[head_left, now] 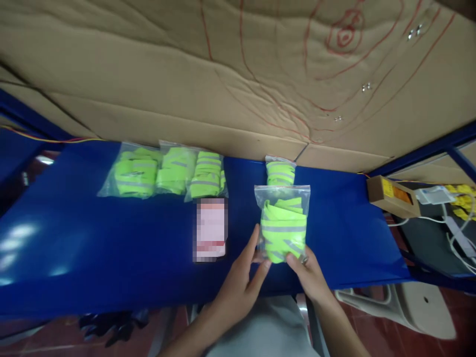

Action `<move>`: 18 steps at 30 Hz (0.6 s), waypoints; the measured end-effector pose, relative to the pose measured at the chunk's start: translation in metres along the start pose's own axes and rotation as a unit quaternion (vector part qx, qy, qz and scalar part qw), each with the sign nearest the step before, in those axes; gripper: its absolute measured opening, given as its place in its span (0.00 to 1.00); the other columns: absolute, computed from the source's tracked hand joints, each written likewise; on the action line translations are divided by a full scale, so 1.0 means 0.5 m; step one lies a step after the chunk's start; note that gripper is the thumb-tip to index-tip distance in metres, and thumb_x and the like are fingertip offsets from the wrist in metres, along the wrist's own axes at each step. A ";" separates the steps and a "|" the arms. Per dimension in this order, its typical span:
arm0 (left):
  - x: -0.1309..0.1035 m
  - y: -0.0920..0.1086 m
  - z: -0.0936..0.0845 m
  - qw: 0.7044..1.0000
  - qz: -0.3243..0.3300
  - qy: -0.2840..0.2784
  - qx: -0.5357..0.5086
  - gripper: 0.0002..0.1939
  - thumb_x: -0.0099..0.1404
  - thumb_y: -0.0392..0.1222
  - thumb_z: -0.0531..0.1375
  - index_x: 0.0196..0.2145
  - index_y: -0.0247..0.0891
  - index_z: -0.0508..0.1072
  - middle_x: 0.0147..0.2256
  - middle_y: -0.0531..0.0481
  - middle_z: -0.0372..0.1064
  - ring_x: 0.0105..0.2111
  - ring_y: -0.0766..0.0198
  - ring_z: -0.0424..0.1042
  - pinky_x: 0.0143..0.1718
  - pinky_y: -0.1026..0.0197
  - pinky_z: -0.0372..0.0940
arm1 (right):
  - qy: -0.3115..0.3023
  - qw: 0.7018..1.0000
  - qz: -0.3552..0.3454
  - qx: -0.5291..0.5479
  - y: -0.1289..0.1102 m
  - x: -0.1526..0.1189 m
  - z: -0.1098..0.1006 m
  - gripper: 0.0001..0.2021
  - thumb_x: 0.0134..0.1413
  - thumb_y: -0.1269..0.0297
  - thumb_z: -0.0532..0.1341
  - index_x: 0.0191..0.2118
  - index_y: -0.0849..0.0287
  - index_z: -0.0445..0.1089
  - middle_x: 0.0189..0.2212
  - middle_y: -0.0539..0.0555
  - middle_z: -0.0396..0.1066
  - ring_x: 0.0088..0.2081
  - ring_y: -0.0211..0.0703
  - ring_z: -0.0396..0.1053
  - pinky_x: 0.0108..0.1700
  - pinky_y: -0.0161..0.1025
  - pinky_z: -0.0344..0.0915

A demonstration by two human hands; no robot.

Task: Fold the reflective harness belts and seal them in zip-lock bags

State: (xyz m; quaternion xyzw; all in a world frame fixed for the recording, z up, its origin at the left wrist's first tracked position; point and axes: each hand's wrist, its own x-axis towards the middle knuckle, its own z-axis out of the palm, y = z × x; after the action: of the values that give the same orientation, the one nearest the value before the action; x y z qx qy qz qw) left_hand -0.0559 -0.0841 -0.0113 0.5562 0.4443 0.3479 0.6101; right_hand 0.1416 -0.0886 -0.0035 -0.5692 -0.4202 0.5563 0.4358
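"What's between the hands?"

"A clear bag of lime strips (284,225), just beyond the fingertips, its top edge pointing away. The right hand (311,277) pinches its lower right corner, thumb in front."

"And the left hand (241,280)?"

"Its forefinger lies along the bag's left edge, and the thumb, set wide of it, is at the lower corner. Whether those fingers grip, I can't tell."

"What else is near them?"

"A similar bag (280,172) directly beyond, partly hidden by the held one. Left of the left fingers, a pixelated flat object (210,228) lies on the blue table (122,238). Three more filled bags (174,171) sit farther off, past that object."

"To the right?"

"A small cardboard box (394,197), well away from the right fingers."
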 end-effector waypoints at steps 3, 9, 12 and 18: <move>-0.029 -0.002 -0.030 0.996 0.030 0.047 0.070 0.35 0.75 0.47 0.54 0.73 0.54 0.44 0.68 0.43 0.56 0.60 0.55 0.70 0.62 0.47 0.66 | -0.006 1.000 -0.007 0.003 -0.003 0.028 0.008 0.19 0.59 0.49 0.67 0.49 0.57 0.76 0.41 0.56 0.79 0.43 0.47 0.76 0.48 0.40 0.71; -0.088 -0.026 -0.125 0.953 0.078 0.250 0.153 0.20 0.74 0.43 0.56 0.61 0.49 0.64 0.55 0.44 0.70 0.46 0.58 0.76 0.51 0.53 0.71 | -0.078 0.993 0.067 0.065 -0.072 0.158 0.080 0.19 0.55 0.47 0.69 0.39 0.60 0.75 0.26 0.51 0.75 0.29 0.38 0.72 0.34 0.33 0.70; -0.113 -0.041 -0.155 0.930 0.080 0.305 0.188 0.17 0.74 0.43 0.55 0.59 0.47 0.67 0.53 0.44 0.71 0.43 0.59 0.76 0.48 0.54 0.71 | -0.101 0.977 0.119 0.143 -0.104 0.242 0.134 0.17 0.56 0.52 0.70 0.39 0.63 0.75 0.31 0.55 0.77 0.28 0.36 0.72 0.27 0.31 0.69; -0.153 -0.060 -0.161 0.900 0.098 0.351 0.239 0.15 0.73 0.40 0.55 0.55 0.46 0.71 0.49 0.45 0.72 0.42 0.59 0.76 0.47 0.54 0.72 | -0.034 0.953 0.157 0.257 -0.111 0.319 0.197 0.04 0.57 0.72 0.67 0.33 0.60 0.72 0.31 0.54 0.79 0.38 0.39 0.79 0.44 0.33 0.79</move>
State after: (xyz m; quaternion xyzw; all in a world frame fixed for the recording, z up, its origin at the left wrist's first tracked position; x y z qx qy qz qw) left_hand -0.1606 -0.1286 -0.0279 0.5680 0.6428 0.4615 0.2265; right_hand 0.0482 0.0826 0.0075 -0.4776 -0.1824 0.7260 0.4600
